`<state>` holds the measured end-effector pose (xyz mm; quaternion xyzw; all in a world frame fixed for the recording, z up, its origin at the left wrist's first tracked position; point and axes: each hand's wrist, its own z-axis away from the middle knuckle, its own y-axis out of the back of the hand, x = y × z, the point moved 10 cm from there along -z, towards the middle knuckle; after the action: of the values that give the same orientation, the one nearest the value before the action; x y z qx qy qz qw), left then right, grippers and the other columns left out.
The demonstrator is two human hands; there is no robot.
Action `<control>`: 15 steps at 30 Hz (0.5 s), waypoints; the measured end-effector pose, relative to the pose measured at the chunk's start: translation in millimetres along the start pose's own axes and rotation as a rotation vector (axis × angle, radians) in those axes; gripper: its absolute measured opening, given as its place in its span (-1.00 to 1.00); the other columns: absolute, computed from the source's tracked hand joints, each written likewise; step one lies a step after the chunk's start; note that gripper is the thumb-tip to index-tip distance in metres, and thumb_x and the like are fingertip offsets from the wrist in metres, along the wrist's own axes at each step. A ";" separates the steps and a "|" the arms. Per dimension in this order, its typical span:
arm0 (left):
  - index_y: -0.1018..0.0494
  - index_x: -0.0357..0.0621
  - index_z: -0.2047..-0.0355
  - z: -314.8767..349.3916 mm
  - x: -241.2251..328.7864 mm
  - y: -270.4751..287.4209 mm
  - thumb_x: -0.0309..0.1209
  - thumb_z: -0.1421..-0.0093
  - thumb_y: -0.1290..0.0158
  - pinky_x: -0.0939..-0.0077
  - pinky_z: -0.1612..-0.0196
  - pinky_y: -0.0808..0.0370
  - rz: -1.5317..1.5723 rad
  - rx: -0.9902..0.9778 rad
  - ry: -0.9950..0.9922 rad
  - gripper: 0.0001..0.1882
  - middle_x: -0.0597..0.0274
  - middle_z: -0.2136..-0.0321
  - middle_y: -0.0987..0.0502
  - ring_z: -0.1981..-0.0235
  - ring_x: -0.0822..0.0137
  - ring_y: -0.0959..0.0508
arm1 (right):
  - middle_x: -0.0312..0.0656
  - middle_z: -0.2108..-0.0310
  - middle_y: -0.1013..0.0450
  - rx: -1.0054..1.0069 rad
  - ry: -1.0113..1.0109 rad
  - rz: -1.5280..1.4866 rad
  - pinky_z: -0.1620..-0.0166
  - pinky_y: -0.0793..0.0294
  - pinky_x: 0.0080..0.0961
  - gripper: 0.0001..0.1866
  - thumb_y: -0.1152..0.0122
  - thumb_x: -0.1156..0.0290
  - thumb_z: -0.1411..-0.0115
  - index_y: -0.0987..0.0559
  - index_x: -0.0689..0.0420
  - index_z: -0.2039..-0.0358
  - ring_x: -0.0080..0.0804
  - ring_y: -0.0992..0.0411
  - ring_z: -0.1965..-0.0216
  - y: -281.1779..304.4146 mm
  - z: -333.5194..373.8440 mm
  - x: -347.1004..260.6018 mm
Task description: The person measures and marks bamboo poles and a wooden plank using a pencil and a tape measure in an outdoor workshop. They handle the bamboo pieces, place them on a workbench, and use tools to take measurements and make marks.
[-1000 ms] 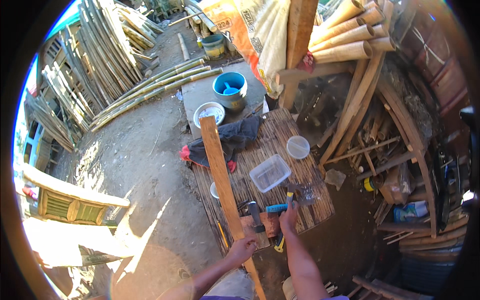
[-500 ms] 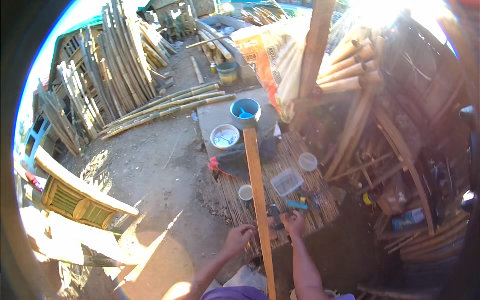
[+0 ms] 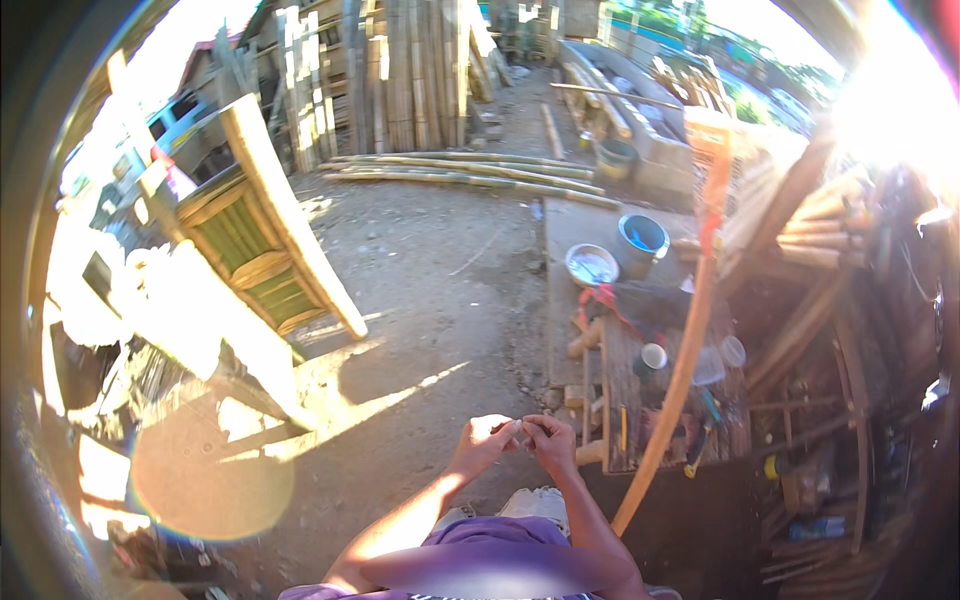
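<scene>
Outdoor yard, packed dirt ground (image 3: 420, 300), hard sun with lens flare top right. Bamboo poles (image 3: 430, 80) stacked upright at the back, more poles (image 3: 470, 170) lying flat on the dirt in front of them. A slatted bamboo frame (image 3: 260, 250) leans at the left.

Low slatted worktop (image 3: 620, 400) sits right of centre. On it: a white cup (image 3: 652, 356), a clear plastic tub (image 3: 708, 368), a smaller clear cup (image 3: 733, 350), a few hand tools (image 3: 705, 430) near the front edge, too small to tell apart. Dark cloth with red trim (image 3: 640, 300) lies at its far end. Beyond that a concrete slab carries a metal bowl (image 3: 591, 265) and a blue bucket (image 3: 642, 240). A long wooden plank (image 3: 680, 350) runs diagonally over the worktop, from lower centre up to the right.

Hands: left hand (image 3: 483, 445) and right hand (image 3: 552, 445) are brought together in front of the body, fingertips meeting on a small pale object (image 3: 517, 430). Both pinch it; too small and blurred to tell what it is. It's held in the air over the dirt, just left of the worktop's near corner and near the plank's lower end, touching neither.
</scene>
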<state>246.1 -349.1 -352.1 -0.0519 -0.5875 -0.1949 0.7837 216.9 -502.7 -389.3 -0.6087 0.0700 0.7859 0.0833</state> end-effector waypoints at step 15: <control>-0.57 -0.28 0.22 108.4 -21.6 468.4 -0.39 -0.30 -0.12 0.64 0.36 -0.50 0.283 0.854 -0.393 -0.81 0.27 0.45 -0.61 0.44 0.52 -0.56 | -0.24 0.47 -0.58 -0.702 0.219 0.262 0.49 -0.48 -0.58 -0.80 -0.19 0.40 -0.27 -0.65 0.28 0.28 -0.61 -0.45 0.57 -435.9 -84.3 -91.0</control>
<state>314.9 120.1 -270.3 0.1591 -0.7389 0.1852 0.6280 413.0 -99.1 -326.0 -0.6664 -0.1175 0.6963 -0.2391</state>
